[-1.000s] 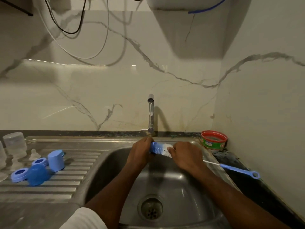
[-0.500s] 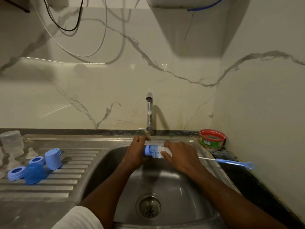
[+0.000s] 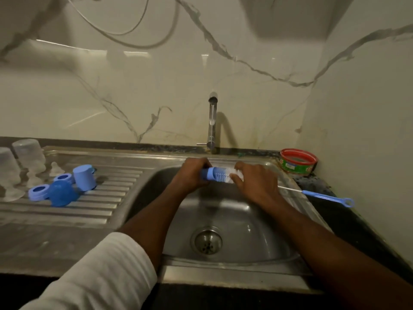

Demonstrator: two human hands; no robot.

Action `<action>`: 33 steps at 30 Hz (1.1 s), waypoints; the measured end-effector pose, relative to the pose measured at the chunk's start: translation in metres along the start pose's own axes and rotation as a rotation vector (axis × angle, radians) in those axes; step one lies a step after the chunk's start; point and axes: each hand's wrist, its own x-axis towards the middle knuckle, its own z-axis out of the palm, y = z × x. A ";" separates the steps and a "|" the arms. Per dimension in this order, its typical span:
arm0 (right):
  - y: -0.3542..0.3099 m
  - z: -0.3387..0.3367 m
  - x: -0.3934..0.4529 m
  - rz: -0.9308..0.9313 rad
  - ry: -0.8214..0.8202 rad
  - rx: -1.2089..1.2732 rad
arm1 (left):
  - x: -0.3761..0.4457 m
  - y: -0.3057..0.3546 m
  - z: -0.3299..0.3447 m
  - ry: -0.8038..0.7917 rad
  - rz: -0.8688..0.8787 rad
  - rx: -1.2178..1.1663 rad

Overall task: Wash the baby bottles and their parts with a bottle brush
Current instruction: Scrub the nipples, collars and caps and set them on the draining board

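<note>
sideways, the clear bottle [image 3: 218, 174] shows blue collar, white bristles inside.

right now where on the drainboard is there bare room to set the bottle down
Bare ribbed drainboard lies between the blue cap and the sink basin edge, and in front of the blue dome lid. The far left is crowded: clear bottles, nipples and blue rings.

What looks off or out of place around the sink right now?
Little stands out. One blue cap lies tipped on the drainboard among the other parts, and the counter by the red-rimmed tub looks stained. Nothing looks spilled or broken.
</note>
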 end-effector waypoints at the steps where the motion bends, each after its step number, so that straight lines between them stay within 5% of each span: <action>1: -0.001 0.000 -0.001 -0.030 0.000 0.017 | 0.000 -0.001 0.000 0.024 -0.031 -0.008; 5: -0.008 -0.001 -0.002 -0.137 0.033 -0.032 | -0.002 -0.003 0.015 -0.056 -0.104 -0.043; 11: 0.003 -0.005 -0.002 -0.058 0.069 -0.144 | -0.007 0.007 0.023 -0.239 0.012 -0.108; 19: -0.002 -0.006 -0.006 -0.056 0.035 0.023 | 0.001 -0.001 0.009 0.108 -0.090 -0.056; 27: 0.010 -0.003 -0.002 0.003 0.043 -0.091 | -0.012 0.008 0.021 -0.275 0.034 -0.088; 33: 0.002 0.000 -0.002 -0.031 0.022 -0.004 | -0.004 0.004 0.009 0.059 -0.034 0.005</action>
